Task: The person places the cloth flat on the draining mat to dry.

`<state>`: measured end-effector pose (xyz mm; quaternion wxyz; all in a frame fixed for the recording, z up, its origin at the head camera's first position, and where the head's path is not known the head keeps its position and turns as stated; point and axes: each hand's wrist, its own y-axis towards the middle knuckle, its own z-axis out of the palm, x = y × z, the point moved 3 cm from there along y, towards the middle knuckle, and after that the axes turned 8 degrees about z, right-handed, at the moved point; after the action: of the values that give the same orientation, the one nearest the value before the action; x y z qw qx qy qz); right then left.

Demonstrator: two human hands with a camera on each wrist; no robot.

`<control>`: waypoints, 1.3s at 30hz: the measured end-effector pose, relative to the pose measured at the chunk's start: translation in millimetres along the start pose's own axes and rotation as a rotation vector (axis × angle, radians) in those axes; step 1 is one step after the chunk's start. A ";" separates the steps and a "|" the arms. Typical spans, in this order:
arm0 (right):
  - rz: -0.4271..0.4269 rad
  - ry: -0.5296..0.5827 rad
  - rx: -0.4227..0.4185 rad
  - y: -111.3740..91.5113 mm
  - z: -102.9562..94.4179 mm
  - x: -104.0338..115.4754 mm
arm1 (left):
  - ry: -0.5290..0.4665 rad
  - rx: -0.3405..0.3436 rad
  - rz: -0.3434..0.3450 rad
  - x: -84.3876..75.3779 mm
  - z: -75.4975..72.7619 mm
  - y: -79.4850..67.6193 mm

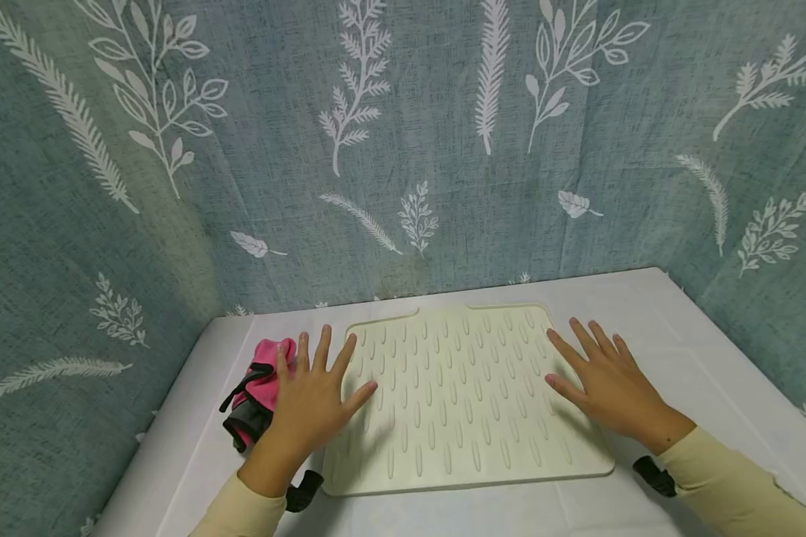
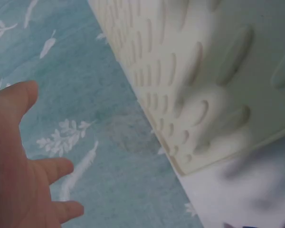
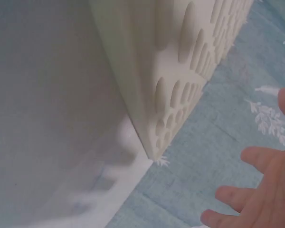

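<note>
A cream board (image 1: 457, 403) with rows of oval ridges lies flat on the white table. Over its left edge my left hand (image 1: 316, 406) is spread with straight fingers, holding nothing; it casts a shadow on the board. Beside that hand, partly behind it, is a bundled pink and dark grey fabric item (image 1: 263, 388) with a black strap. My right hand (image 1: 607, 384) is spread the same way at the board's right edge and holds nothing. In the left wrist view the fingers (image 2: 57, 168) are apart from the board; in the right wrist view the fingers (image 3: 235, 197) are too.
The white-covered table (image 1: 645, 328) is bounded by blue-green curtains (image 1: 443, 149) with white leaf prints at the back and both sides. Black bands (image 1: 654, 476) show at both wrists, below the beige sleeves.
</note>
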<state>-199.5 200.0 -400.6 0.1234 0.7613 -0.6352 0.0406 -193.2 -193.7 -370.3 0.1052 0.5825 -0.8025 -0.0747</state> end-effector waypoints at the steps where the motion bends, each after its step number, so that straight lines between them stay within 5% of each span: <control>1: 0.000 0.008 0.008 0.4 0.1 0.4 | -0.005 0.005 -0.002 0.6 -0.4 -0.8; 7: -0.035 0.100 0.061 1.2 3.6 -1.2 | -0.028 -0.037 -0.002 13.5 -3.3 -5.6; 13: -0.088 0.251 0.159 2.5 15.8 -9.9 | -0.078 -0.085 -0.095 48.9 -6.3 -14.2; 20: -0.098 0.291 0.222 1.1 18.4 -22.9 | -0.151 0.167 -0.261 93.9 10.5 -24.0; 25: -0.100 0.278 0.227 2.0 20.7 -28.0 | -0.197 0.325 -0.309 113.8 26.2 -29.2; 32: -0.083 0.303 0.292 0.5 24.7 -35.1 | -0.246 0.374 -0.299 132.2 45.7 -25.4; 39: -0.079 0.255 0.287 -0.6 27.2 -41.0 | -0.272 0.366 -0.317 134.2 50.3 -21.0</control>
<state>-209.3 232.8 -435.9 0.0945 0.7841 -0.5717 0.2223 -226.9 -328.0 -413.0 -0.1233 0.6949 -0.7081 -0.0215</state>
